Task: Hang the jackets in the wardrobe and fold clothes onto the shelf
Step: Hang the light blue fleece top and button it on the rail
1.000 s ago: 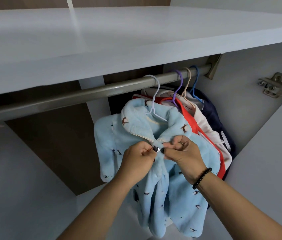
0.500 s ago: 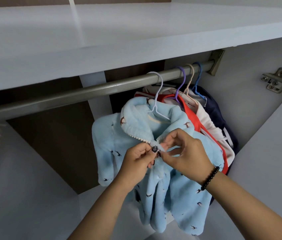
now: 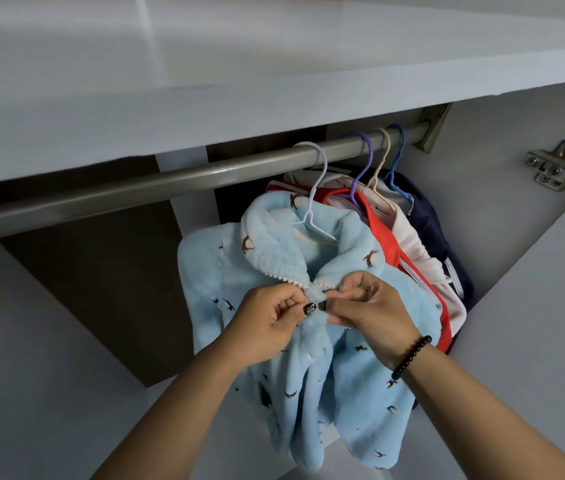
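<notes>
Where the rail [image 3: 184,178] runs under the white shelf [image 3: 274,64], a light blue fleece jacket [image 3: 312,341] hangs on a white hanger [image 3: 314,202], nearest of the row. Left hand [image 3: 267,327] and right hand [image 3: 371,313] each pinch the jacket's front edges together just below the collar. Right of it, touching: red jacket [image 3: 391,244], pale pink garment [image 3: 419,258], navy garment [image 3: 436,226], on purple, beige and blue hangers. Hinge [image 3: 558,164] far right.

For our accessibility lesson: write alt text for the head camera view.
Two hands, left hand and right hand, pinch the front of a light blue fleece jacket hanging on a white hanger from a wardrobe rail. More hung clothes crowd its right.
</notes>
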The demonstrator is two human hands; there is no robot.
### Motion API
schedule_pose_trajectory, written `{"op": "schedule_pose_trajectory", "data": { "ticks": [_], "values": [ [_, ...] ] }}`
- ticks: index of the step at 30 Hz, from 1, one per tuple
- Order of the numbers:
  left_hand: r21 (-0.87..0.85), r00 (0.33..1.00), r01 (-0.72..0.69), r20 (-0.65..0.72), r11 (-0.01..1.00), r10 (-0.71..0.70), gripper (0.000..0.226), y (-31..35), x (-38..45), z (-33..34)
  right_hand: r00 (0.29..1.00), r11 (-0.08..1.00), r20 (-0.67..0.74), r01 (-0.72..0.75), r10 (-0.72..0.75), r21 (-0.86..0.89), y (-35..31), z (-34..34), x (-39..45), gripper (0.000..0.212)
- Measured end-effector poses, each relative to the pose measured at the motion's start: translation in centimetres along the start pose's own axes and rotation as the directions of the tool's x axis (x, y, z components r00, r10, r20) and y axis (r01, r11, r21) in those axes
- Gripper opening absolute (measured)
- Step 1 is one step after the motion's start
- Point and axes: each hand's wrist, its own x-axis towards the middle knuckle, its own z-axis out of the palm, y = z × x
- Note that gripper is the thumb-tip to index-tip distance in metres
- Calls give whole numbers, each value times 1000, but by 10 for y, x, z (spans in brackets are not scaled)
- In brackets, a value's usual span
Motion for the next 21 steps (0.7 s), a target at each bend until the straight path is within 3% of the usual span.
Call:
{"op": "schedule_pose_trajectory", "data": {
  "ticks": [2,5,9,14,16,18,21],
  "values": [
    [63,1000,-14,-1,998,14,13,-5,-3,-1,992,986,119,48,-29,-159,-6,-6,2,26],
    [112,999,-48,-7,993,49,15,-11,-6,-1,976,964,215,99,-46,-245,-14,-9,3,19],
    [175,991,-128,-22,976,134,25,-13,-7,-3,992,958,108,93,-65,-271,-6,-1,6,19],
    [276,972,-227,0,934,236,16,-21,-6,-5,998,993,-38,-63,60,-95,13,7,7,22],
    [216,983,-176,-6,960,182,21,-26,-6,-3,996,996,-55,-77,74,-52,19,7,8,23],
    [22,1000,-21,5,1000,21,28,-30,-7,1,996,995,-58,-72,69,-62,24,7,6,22],
    [-231,980,192,3,954,-197,24,-36,-8,16,997,987,-79,-17,4,-163,33,4,3,23]
  ]
}}
